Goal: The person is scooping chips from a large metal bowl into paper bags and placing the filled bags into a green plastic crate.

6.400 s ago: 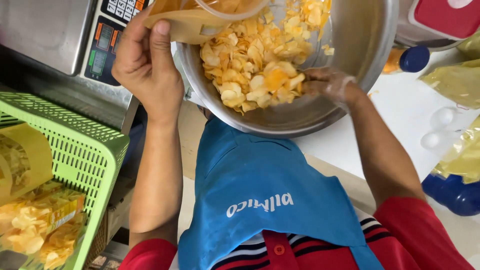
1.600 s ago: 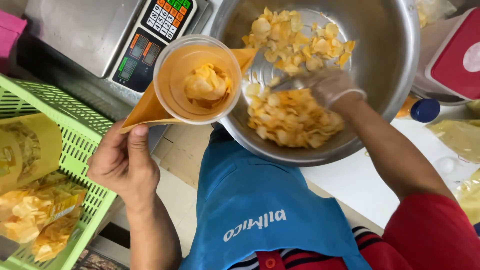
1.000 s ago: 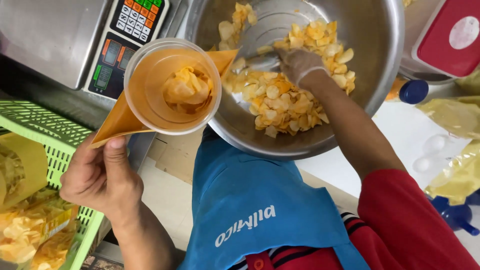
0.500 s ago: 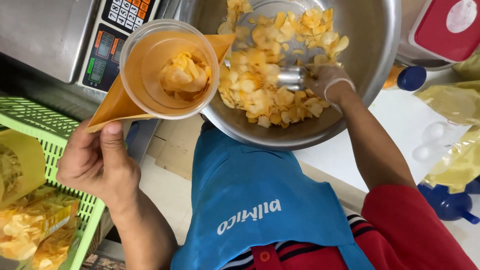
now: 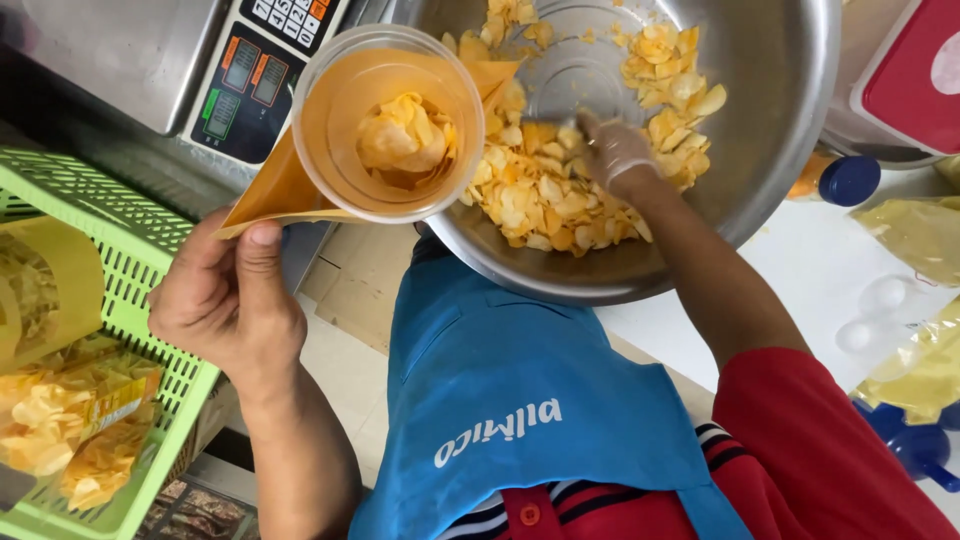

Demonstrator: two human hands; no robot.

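**Chips, bag and bowl at the scale**

While the left hand (image 5: pixel 228 300) pinches the lower corner of an orange bag (image 5: pixel 290 180) between thumb and fingers, closed on it, the bag's mouth is held wide by a clear plastic ring (image 5: pixel 390 122) set in it. A small heap of yellow chips (image 5: pixel 405 140) lies inside the bag, just left of the big steel bowl (image 5: pixel 780 110); the bag's top edge overlaps the bowl's rim.

Right hand (image 5: pixel 612 150), in a thin clear glove, is down inside the bowl, fingers curled among the loose chips (image 5: pixel 545 195) heaped against the bowl's near wall. Whether it holds chips or a scoop, cannot tell.

Left of the bowl: a weighing scale (image 5: pixel 250 70) with keypad, behind the bag. Further left and nearer, a green plastic basket (image 5: pixel 130 260) with filled chip packets (image 5: pixel 70 420). Right of the bowl: a blue-capped bottle (image 5: pixel 845 180) and a red-lidded container (image 5: pixel 915 80). Blue apron (image 5: pixel 520 400) directly below the bowl.
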